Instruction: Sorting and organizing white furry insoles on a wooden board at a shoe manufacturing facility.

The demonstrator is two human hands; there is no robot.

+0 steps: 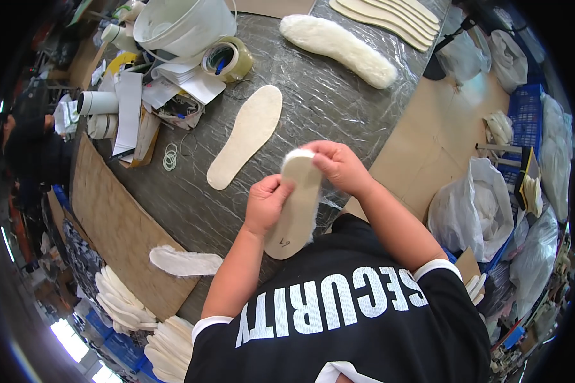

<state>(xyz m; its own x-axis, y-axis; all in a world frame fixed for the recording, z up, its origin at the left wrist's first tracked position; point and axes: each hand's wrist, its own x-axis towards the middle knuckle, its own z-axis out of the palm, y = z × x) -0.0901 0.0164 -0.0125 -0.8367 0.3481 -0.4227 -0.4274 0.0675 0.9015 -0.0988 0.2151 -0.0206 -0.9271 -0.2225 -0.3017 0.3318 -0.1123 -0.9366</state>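
I hold a beige insole [297,214] with white fleece on its far side, upright in front of my chest. My left hand [266,203] grips its left edge near the middle. At the top end, my right hand [338,165] pinches the fleece at the toe. Just beyond my hands, a bare beige insole [246,135] lies flat on the table [326,108], which is covered in clear plastic film. A fleece-covered insole [338,41] lies farther back. Another fleece insole [185,262] rests at the table's near left edge.
A stack of bare insoles [390,19] lies at the far edge. At the back left sit a white bucket [182,25], a tape roll [227,59], papers and rubber bands [170,156]. Cardboard [121,230] covers the left side. Plastic bags [476,204] and a blue crate [524,115] stand on the right.
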